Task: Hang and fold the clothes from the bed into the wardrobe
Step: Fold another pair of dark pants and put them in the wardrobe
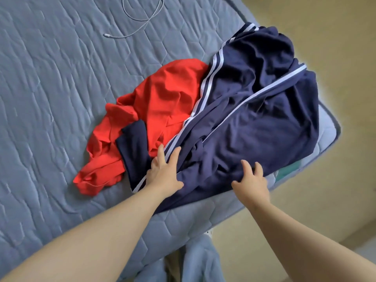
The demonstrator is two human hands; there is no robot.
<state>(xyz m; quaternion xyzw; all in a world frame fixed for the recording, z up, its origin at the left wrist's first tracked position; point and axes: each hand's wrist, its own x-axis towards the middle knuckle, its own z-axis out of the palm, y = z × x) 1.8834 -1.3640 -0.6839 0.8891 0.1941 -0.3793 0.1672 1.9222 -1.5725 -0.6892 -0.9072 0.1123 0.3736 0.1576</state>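
Note:
A navy garment with white side stripes lies crumpled near the corner of the bed, partly over a red garment. My left hand rests on the navy cloth near a stripe, fingers straight and spread. My right hand hovers at the cloth's near edge with fingers loosely bent and spread; whether it touches the fabric is unclear.
The grey-blue quilted mattress fills the left and middle. A white charging cable lies at the far side. Beige floor runs to the right of the bed corner. Light blue cloth hangs below the near edge.

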